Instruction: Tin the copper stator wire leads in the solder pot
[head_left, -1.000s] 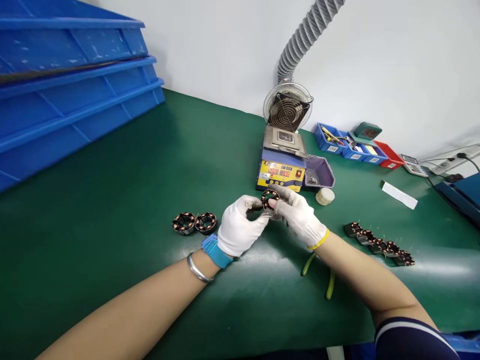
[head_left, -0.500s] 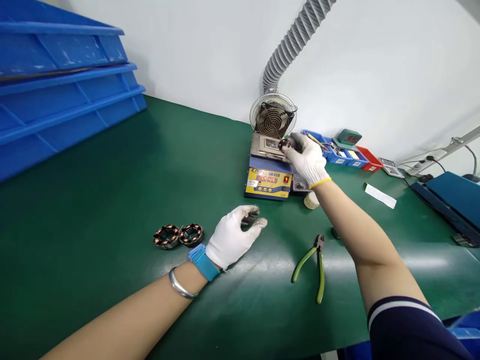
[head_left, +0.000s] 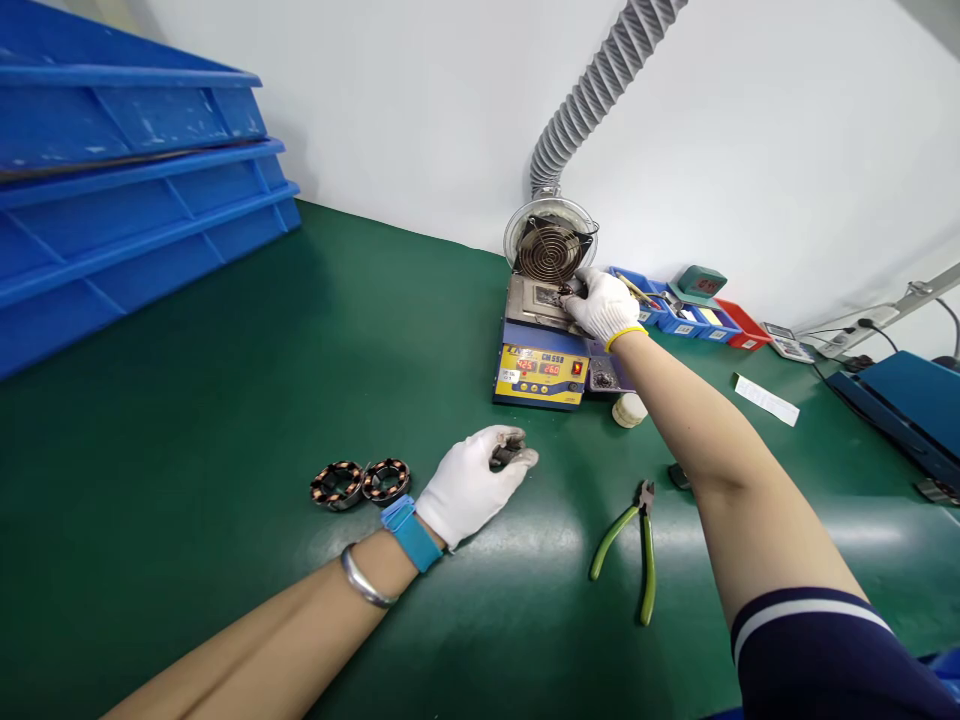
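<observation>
In the head view, the right hand [head_left: 604,305] pinches a wound stator [head_left: 564,290] over the solder pot [head_left: 541,378], likely stiff with fragile wires, best gripped by its outer rim; the left hand's [head_left: 472,487] thumb and fingers stand apart.

Green-topped workbench [head_left: 420,340], everything's rel. to the CM 558 solder pot [head_left: 540,375] sitting on it: wound stators [head_left: 322,493] x2 front-L, diag cutters [head_left: 648,552] front-R, whitish round tub [head_left: 629,410] just off its R front corner, paper strip [head_left: 766,399] further R, small bins [head_left: 681,328] R & a bit behind, stacked blue crates [head_left: 135,230] way L.
</observation>
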